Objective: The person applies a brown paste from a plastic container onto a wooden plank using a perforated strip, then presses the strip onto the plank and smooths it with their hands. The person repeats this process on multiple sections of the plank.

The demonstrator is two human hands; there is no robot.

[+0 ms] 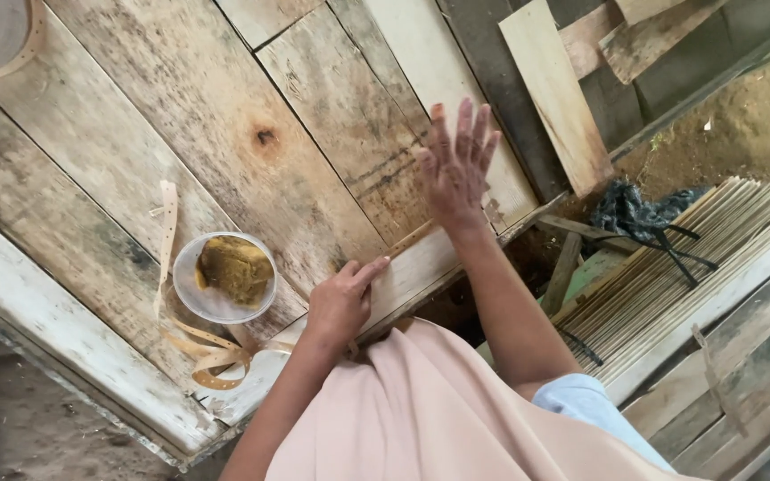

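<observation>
My left hand point(342, 301) rests on the near edge of a worn plank tabletop point(225, 125), index finger stretched out along a pale wooden strip point(407, 267); it grips nothing I can make out. My right hand point(458, 165) lies flat farther out on the planks, fingers spread, palm down, just past the strip's far end. A clear plastic tub point(223, 276) holding a brown-yellow lump sits left of my left hand. Thin tan strips point(211, 352) curl on the table below the tub.
A stack of thin pale slats point(688, 258) lies at the right on a lower board. Loose boards point(554, 89) lean at the top right. A dark crumpled bag point(634, 209) sits beside the slats. Bare soil point(750, 125) shows at the far right.
</observation>
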